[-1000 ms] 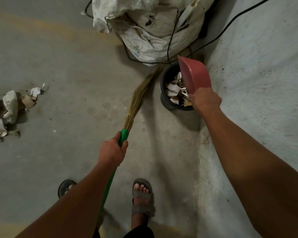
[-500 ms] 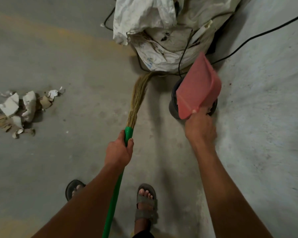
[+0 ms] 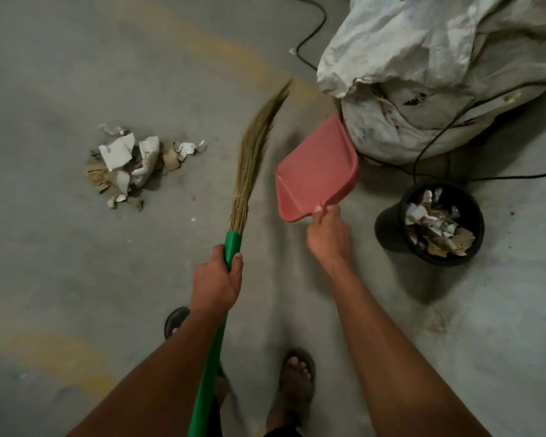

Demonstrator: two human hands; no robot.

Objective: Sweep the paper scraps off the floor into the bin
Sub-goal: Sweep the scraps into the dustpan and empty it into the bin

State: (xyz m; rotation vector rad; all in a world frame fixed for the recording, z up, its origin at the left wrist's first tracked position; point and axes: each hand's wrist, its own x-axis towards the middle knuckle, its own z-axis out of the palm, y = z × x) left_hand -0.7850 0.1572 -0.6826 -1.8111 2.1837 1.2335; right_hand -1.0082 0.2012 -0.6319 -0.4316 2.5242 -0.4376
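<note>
A heap of torn white and brown paper scraps (image 3: 133,164) lies on the concrete floor at the left. My left hand (image 3: 216,280) grips the green handle of a grass broom (image 3: 252,156), whose bristles point up and away, clear of the heap. My right hand (image 3: 328,234) grips the handle of a pink dustpan (image 3: 316,171), held empty above the floor between the broom and the bin. The black bin (image 3: 391,228) stands at the right, partly filled with paper scraps.
A large crumpled white sack (image 3: 423,74) sits behind the bin, with black cables (image 3: 429,143) trailing over it and across the floor. My sandalled feet (image 3: 297,383) are at the bottom. Faded yellow paint marks cross the floor.
The dustpan has come away from over the bin and swung left, toward the broom. The view has turned left, so the scrap heap sits nearer the middle and the bin is uncovered.
</note>
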